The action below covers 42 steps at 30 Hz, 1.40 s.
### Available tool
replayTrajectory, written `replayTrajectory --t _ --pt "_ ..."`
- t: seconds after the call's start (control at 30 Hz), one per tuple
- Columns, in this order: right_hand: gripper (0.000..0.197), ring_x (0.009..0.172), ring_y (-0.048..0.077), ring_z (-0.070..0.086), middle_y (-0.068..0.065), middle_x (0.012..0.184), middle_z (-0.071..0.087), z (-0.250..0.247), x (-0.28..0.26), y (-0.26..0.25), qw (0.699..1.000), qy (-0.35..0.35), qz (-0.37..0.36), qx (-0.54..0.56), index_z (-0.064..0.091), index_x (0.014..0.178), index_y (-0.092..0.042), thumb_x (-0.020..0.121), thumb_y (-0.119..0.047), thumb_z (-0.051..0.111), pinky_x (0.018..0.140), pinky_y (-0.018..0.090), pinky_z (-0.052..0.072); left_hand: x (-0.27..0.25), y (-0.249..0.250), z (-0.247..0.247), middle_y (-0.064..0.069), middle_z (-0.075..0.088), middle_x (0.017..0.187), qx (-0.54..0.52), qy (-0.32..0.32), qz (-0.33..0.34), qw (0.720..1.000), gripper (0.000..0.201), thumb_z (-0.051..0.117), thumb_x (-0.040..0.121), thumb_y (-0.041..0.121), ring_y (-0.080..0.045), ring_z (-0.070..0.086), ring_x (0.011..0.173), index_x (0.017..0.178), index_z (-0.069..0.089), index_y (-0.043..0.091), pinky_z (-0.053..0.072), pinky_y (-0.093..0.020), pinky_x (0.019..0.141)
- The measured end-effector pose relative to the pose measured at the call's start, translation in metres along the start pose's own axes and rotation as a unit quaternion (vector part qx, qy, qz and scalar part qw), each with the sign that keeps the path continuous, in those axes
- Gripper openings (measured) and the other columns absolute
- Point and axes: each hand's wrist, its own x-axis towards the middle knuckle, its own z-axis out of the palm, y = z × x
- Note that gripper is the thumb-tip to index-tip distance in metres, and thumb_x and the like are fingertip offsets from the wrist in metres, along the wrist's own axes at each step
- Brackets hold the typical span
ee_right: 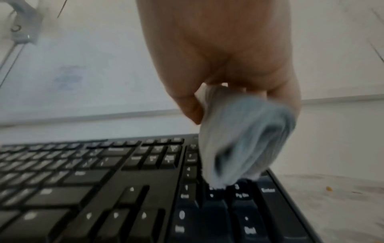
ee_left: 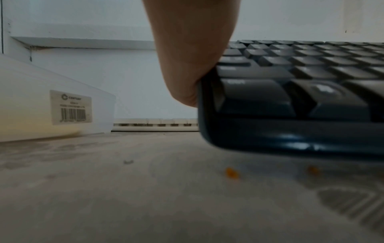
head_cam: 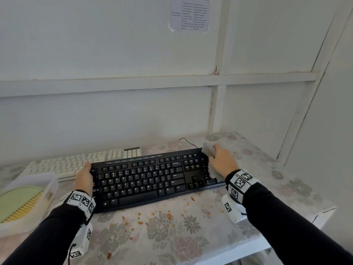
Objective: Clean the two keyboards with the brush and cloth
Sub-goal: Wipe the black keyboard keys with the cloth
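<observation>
At nine o'clock a clear tub (head_cam: 50, 185) is seen holding the brush (head_cam: 23, 202), untouched. Behind, at ten o'clock, the white keyboard (head_cam: 76, 163) lies against the wall. The black keyboard (head_cam: 152, 178) is set at the centre of the table (head_cam: 277, 180). Its nine o'clock end is gripped by the left hand (head_cam: 84, 177), thumb on top; the fingers beneath are hidden. At two o'clock the bunched grey cloth (head_cam: 209, 150) is held closed in the right hand (head_cam: 222, 159) and pressed on the number pad. Orange crumbs (head_cam: 152, 217) are scattered at six o'clock.

Crumbs could be dragged back under the board if it is slid. Grit could be pushed between keys by the cloth if pressed hard. The cable (head_cam: 188, 142) at twelve o'clock could be snagged. The white keyboard is judged not yet wiped.
</observation>
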Motion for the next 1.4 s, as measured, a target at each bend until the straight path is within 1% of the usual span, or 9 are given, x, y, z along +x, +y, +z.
replayTrajectory --t 0.2,0.47,0.67,0.77,0.93,1.03,1.27,1.33,1.4 --pt "0.059 0.091 0.035 0.055 0.021 0.131 0.029 0.024 -0.002 0.000 0.999 -0.041 0.017 -0.013 0.024 0.137 -0.008 0.086 0.001 0.052 0.073 0.033 0.046 -0.017 0.008 0.006 -0.010 0.066 0.116 -0.003 -0.008 0.001 1.000 0.088 0.048 0.052 0.078 -0.032 0.060 0.110 0.110 0.065 0.014 0.042 -0.053 0.102" --pt "0.052 0.108 0.024 0.053 0.012 0.123 0.051 0.023 -0.024 0.012 0.978 -0.183 -0.006 -0.095 0.038 0.128 -0.010 0.083 -0.008 0.062 0.080 0.027 0.042 -0.006 0.004 0.002 -0.008 0.060 0.128 -0.006 -0.006 0.008 1.000 0.100 0.049 0.052 0.081 -0.030 0.056 0.118 0.126 0.059 0.014 0.040 -0.051 0.104" --pt "0.041 0.080 0.018 0.053 0.013 0.108 0.057 0.005 -0.004 0.001 0.996 -0.004 -0.052 0.067 0.034 0.135 -0.013 0.095 -0.010 0.044 0.064 0.020 0.046 -0.020 0.011 0.007 -0.010 0.061 0.125 -0.003 -0.010 0.008 1.000 0.097 0.049 0.054 0.077 -0.031 0.058 0.115 0.125 0.060 0.012 0.040 -0.051 0.104" --pt "0.040 0.082 0.017 0.053 0.016 0.117 0.048 0.015 -0.006 -0.007 0.996 -0.038 -0.009 0.082 0.027 0.137 -0.008 0.098 -0.011 0.035 0.056 0.012 0.039 -0.015 0.009 0.005 -0.009 0.057 0.132 -0.004 -0.009 0.011 1.000 0.104 0.048 0.050 0.079 -0.030 0.053 0.122 0.131 0.055 0.012 0.038 -0.051 0.106" --pt "0.036 0.085 0.024 0.054 0.020 0.118 0.052 0.033 -0.028 -0.007 0.991 -0.132 0.001 -0.036 0.031 0.122 -0.001 0.092 -0.006 0.049 0.062 0.025 0.038 -0.004 0.004 0.000 -0.006 0.052 0.139 0.003 -0.007 0.012 1.000 0.108 0.048 0.050 0.081 -0.027 0.048 0.129 0.135 0.051 0.015 0.035 -0.049 0.109" --pt "0.048 0.110 0.027 0.053 0.016 0.128 0.046 0.030 -0.033 -0.008 0.973 -0.212 0.037 -0.083 0.028 0.131 -0.004 0.090 -0.010 0.052 0.077 0.028 0.042 0.001 0.002 -0.001 -0.006 0.051 0.140 0.004 -0.012 0.013 1.000 0.109 0.049 0.049 0.081 -0.026 0.048 0.129 0.134 0.051 0.013 0.035 -0.048 0.109" --pt "0.039 0.090 0.020 0.048 0.015 0.117 0.048 0.005 -0.003 -0.008 0.992 0.023 -0.005 0.123 0.036 0.127 -0.011 0.090 -0.003 0.047 0.076 0.026 0.041 -0.017 0.010 0.004 -0.005 0.056 0.132 0.011 -0.005 0.001 1.000 0.100 0.048 0.053 0.081 -0.027 0.052 0.122 0.124 0.059 0.012 0.035 -0.050 0.108" --pt "0.041 0.091 0.023 0.048 0.016 0.116 0.048 0.004 0.002 -0.002 0.996 -0.021 0.013 0.090 0.035 0.124 -0.010 0.087 0.001 0.048 0.077 0.030 0.040 -0.021 0.010 0.005 -0.008 0.060 0.101 0.008 -0.020 -0.003 1.000 0.075 0.046 0.063 0.079 -0.027 0.058 0.099 0.091 0.064 0.012 0.036 -0.053 0.107" --pt "0.041 0.091 0.026 0.052 0.016 0.110 0.051 0.007 -0.001 0.007 0.995 -0.086 0.040 0.034 0.034 0.119 -0.011 0.083 0.002 0.050 0.074 0.032 0.041 -0.026 0.013 0.008 -0.009 0.059 0.100 0.011 -0.019 -0.002 1.000 0.069 0.044 0.072 0.075 -0.027 0.058 0.101 0.093 0.064 0.011 0.035 -0.053 0.107"
